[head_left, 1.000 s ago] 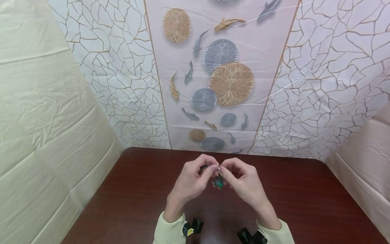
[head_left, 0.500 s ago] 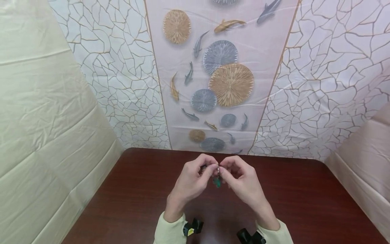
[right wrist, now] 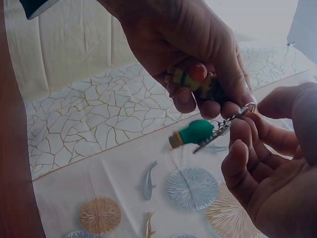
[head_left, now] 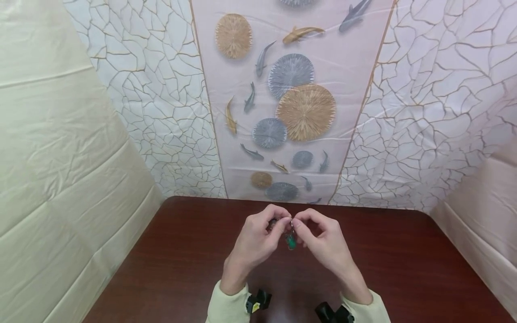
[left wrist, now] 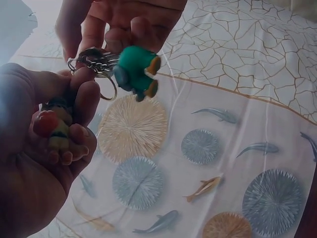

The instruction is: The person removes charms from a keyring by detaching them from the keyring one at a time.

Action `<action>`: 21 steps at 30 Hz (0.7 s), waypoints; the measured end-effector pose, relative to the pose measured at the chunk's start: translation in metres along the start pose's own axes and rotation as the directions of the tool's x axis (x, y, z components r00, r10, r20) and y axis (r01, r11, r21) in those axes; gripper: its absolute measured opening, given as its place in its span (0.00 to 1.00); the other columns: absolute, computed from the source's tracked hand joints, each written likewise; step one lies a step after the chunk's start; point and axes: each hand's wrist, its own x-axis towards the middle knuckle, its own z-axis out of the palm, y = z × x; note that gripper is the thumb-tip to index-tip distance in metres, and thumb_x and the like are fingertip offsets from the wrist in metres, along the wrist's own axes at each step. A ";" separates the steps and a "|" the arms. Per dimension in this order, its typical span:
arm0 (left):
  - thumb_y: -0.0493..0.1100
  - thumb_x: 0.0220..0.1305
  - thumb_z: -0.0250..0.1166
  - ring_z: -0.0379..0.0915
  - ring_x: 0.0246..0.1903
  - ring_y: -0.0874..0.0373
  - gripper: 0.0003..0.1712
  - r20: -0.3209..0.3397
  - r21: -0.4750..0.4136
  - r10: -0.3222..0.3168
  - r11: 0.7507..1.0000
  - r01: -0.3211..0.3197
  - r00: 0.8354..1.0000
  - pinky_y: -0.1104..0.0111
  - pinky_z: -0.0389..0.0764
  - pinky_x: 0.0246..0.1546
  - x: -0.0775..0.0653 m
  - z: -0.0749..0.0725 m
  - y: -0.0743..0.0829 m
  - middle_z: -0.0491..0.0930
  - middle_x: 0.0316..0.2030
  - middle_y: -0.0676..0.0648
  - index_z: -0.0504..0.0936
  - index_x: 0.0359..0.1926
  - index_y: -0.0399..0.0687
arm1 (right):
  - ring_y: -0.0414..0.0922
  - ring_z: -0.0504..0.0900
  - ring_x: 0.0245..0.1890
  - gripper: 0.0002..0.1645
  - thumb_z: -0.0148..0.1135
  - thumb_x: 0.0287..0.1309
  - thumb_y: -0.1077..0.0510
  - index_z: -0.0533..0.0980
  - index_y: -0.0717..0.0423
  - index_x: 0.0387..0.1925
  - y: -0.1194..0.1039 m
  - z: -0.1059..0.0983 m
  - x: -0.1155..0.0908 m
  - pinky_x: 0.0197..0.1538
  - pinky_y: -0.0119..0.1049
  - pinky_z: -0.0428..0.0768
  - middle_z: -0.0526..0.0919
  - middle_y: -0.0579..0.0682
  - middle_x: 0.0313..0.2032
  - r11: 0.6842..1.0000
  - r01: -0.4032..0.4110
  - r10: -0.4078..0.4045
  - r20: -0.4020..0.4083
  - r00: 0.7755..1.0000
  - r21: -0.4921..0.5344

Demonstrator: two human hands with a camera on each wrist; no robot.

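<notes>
In the head view my left hand point(head_left: 258, 237) and right hand point(head_left: 325, 242) meet fingertip to fingertip above the table. Between them is a keychain with a metal split ring point(left wrist: 110, 89), a short chain point(right wrist: 220, 126) and a green figurine point(left wrist: 136, 69) with orange-brown feet, dangling free. A second small figurine point(left wrist: 58, 126), yellowish with a red ball, lies held in the curled fingers of my left hand, whose thumb and forefinger pinch the metal fittings. My right thumb and forefinger pinch the ring end point(right wrist: 251, 107). A slim notched metal piece point(right wrist: 213, 139), perhaps a key, hangs beside the chain.
The dark red-brown table point(head_left: 181, 251) lies below both hands. Behind its far edge rises a patterned cloth point(head_left: 282, 134) with fish and round motifs. Plain cream cloth point(head_left: 72, 179) stands at the left, and more at the right. Each wrist wears a black camera point(head_left: 258, 301).
The hands stay nearly in place, pinching at the metal fittings. The green figurine turns and swings slightly beneath them, and the ring shifts between the fingertips.
</notes>
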 end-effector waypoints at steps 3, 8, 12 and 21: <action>0.40 0.69 0.61 0.71 0.23 0.69 0.03 -0.006 0.014 0.010 1.000 -0.010 1.000 0.83 0.73 0.26 -0.001 0.000 -0.001 0.82 0.29 0.52 0.79 0.42 0.47 | 0.41 0.75 0.16 0.05 0.64 0.61 0.65 0.80 0.52 0.34 0.000 0.000 0.000 0.20 0.34 0.76 0.77 0.46 0.21 1.000 -0.024 0.024 0.017 1.000 0.006; 0.40 0.69 0.61 0.70 0.23 0.69 0.03 0.007 0.010 0.027 1.000 -0.027 1.000 0.83 0.72 0.26 -0.001 0.001 -0.003 0.82 0.29 0.52 0.79 0.42 0.48 | 0.36 0.75 0.18 0.06 0.65 0.59 0.67 0.80 0.53 0.32 0.000 0.000 -0.001 0.21 0.33 0.76 0.78 0.44 0.21 1.000 -0.025 0.025 0.005 1.000 0.005; 0.40 0.69 0.61 0.72 0.24 0.68 0.03 -0.021 0.003 0.025 1.000 -0.025 0.999 0.83 0.73 0.26 -0.001 0.001 -0.002 0.81 0.28 0.52 0.79 0.42 0.48 | 0.34 0.75 0.20 0.08 0.64 0.58 0.69 0.79 0.52 0.31 0.001 0.001 -0.001 0.22 0.31 0.75 0.78 0.44 0.24 0.998 0.061 -0.060 0.018 0.998 -0.008; 0.39 0.69 0.61 0.72 0.23 0.68 0.03 -0.039 0.000 0.044 0.999 -0.044 0.998 0.83 0.73 0.26 -0.001 0.000 -0.001 0.82 0.29 0.51 0.80 0.41 0.47 | 0.34 0.73 0.18 0.10 0.64 0.59 0.68 0.78 0.50 0.31 0.003 0.001 -0.002 0.20 0.30 0.72 0.76 0.44 0.22 0.993 0.114 -0.114 0.042 0.993 -0.012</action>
